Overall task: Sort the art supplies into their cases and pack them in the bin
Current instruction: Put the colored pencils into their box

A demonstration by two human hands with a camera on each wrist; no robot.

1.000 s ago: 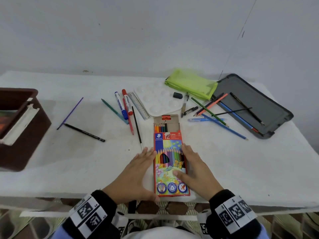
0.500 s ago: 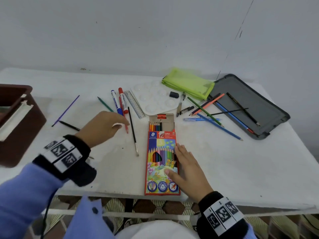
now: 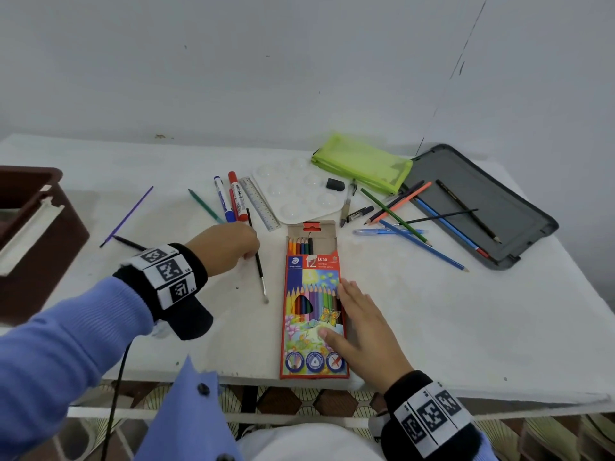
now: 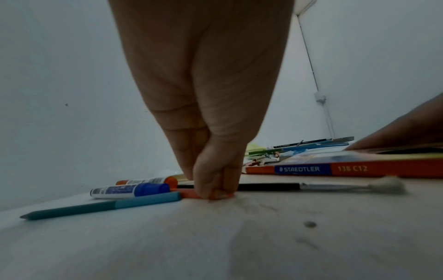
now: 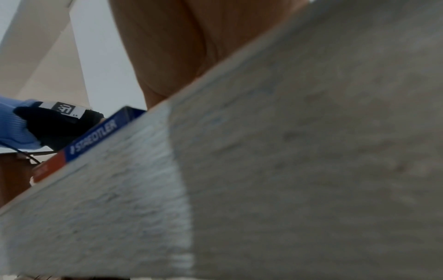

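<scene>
Down there, red pencil [image 4: 189, 193] inside left grip [image 4: 215, 189].

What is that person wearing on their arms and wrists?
Light blue ribbed sleeves cover both arms. Each wrist carries a black band with white blocks printed with black square code markings. A thin dark cable hangs below the left wrist. Both hands are bare.
</scene>
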